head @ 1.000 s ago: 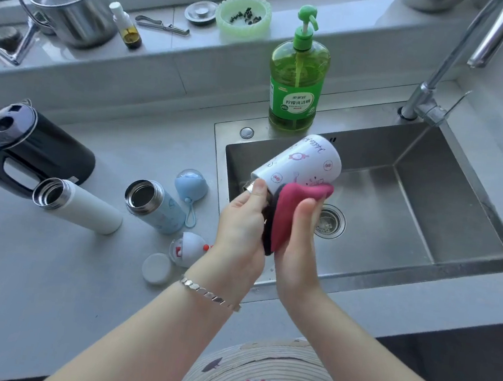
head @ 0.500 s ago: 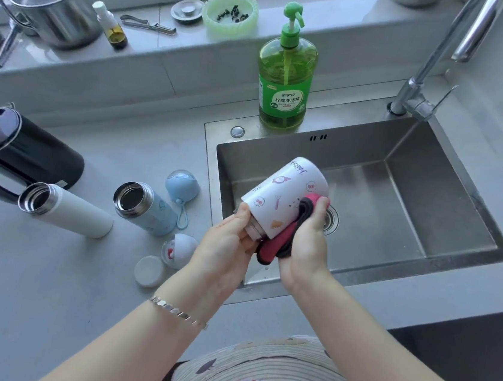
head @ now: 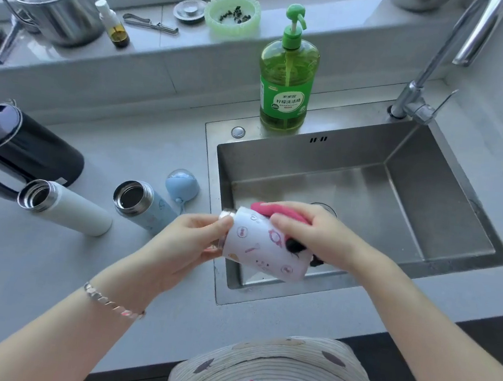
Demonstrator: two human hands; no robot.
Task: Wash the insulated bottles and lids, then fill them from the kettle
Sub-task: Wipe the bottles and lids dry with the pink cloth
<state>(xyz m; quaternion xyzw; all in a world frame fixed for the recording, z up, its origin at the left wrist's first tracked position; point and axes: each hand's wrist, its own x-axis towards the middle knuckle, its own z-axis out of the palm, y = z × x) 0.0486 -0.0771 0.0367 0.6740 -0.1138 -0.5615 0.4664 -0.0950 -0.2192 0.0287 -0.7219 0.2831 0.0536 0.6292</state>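
Note:
Over the front left corner of the sink [head: 450, 194], my left hand [head: 184, 242] grips the steel neck of a white patterned bottle [head: 256, 247] that lies nearly level. My right hand [head: 317, 232] presses a pink and black cloth [head: 276, 211] onto the bottle's side, fingers curled over the cloth. A plain white bottle [head: 66, 208] and a pale blue bottle [head: 145, 206] stand open on the counter to the left. A blue lid [head: 182, 184] lies beside the blue bottle. The black kettle [head: 20, 148] stands at the far left. Other lids are hidden behind my left arm.
A green dish soap pump bottle [head: 288, 78] stands behind the sink. The tap [head: 425, 84] rises at the sink's back right. On the window ledge sit a steel pot [head: 58, 5], a small amber bottle [head: 115, 26], a sink plug [head: 189, 11] and a green dish [head: 232, 14].
The patterned bottle has swung from pointing away and up to lying nearly level over the sink's front. My right hand with the cloth moved from the bottle's lower side onto its top.

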